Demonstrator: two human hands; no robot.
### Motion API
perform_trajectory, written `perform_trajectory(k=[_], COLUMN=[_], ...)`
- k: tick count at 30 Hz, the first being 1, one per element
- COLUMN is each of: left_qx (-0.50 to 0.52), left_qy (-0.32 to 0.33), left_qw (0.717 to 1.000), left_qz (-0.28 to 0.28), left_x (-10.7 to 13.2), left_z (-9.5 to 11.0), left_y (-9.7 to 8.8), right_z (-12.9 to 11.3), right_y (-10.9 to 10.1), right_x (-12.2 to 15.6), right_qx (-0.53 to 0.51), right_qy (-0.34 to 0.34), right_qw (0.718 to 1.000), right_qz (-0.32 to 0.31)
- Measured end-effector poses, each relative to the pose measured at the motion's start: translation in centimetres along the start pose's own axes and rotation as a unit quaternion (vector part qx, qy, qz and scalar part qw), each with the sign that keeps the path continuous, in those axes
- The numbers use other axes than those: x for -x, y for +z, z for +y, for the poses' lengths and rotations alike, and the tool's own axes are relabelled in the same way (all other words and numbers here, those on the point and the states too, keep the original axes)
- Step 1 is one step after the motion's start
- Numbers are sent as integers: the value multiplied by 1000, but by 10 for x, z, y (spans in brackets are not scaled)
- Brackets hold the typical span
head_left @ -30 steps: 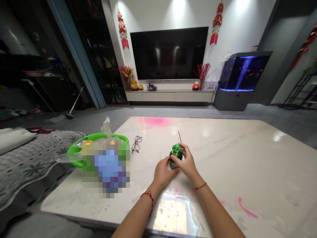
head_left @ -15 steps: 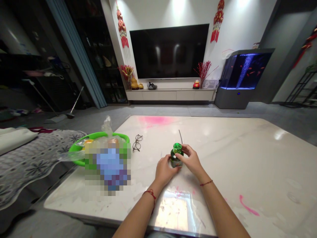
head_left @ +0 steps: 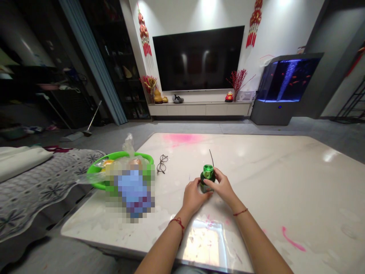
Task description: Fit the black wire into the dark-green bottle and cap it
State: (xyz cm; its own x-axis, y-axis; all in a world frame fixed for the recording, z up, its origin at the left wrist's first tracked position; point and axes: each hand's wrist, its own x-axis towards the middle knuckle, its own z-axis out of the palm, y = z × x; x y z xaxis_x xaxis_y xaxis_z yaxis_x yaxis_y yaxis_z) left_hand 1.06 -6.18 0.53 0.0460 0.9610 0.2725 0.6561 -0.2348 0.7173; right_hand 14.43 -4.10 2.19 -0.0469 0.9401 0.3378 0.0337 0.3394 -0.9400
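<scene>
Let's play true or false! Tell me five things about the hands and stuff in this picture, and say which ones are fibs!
1. The left hand and right hand both touch a small dark-green jar with a shiny green top. True.
2. The thin round-framed glasses are inside the bright green plastic basket. False: the glasses lie on the pale, glossy table, beside the basket.
3. Each wrist wears a thin red string bracelet. True.
4. The wide black television is showing a cartoon. False: its screen is dark.
5. The grey-framed fish tank glows yellow. False: it glows blue.
</scene>
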Motion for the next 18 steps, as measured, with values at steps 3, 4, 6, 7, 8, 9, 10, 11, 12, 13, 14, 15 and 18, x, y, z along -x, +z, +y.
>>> perform_trajectory(k=[3,4,6,7,8,9,10,11,12,13,14,15,18], left_qx=[-5,-5,-3,-2,0,1,2,3,3,4,4,6,12], left_qy=[1,3,8,10,12,13,15,15,14,13,11,9,7], left_qw=[1000,1000,1000,1000,1000,1000,1000,1000,1000,1000,1000,1000,1000], left_qz=[2,3,5,6,6,7,6,7,8,8,9,8,5], left_x=[0,0,-1,-1,-1,-1,-1,-1,-1,-1,-1,-1,-1], left_z=[0,0,0,1,1,1,1,0,0,0,0,-1,-1], left_y=[1,1,1,1,1,1,1,1,1,1,1,1,1], right_z=[1,1,1,1,1,1,1,1,2,2,2,2,1], right_y=[6,7,10,10,10,10,10,9,9,8,7,6,4], right_x=[0,0,-1,-1,-1,-2,-2,-2,-2,-2,-2,-2,-2], right_qx=[13,15,19,21,22,22,20,17,11,4,-5,-14,-36], right_qy=[-10,-11,-9,-7,-5,-2,0,1,2,3,3,3,2], right_qw=[1000,999,999,998,998,998,998,998,999,999,999,999,998], right_qz=[22,32,47,52,55,56,55,52,51,50,50,51,56])
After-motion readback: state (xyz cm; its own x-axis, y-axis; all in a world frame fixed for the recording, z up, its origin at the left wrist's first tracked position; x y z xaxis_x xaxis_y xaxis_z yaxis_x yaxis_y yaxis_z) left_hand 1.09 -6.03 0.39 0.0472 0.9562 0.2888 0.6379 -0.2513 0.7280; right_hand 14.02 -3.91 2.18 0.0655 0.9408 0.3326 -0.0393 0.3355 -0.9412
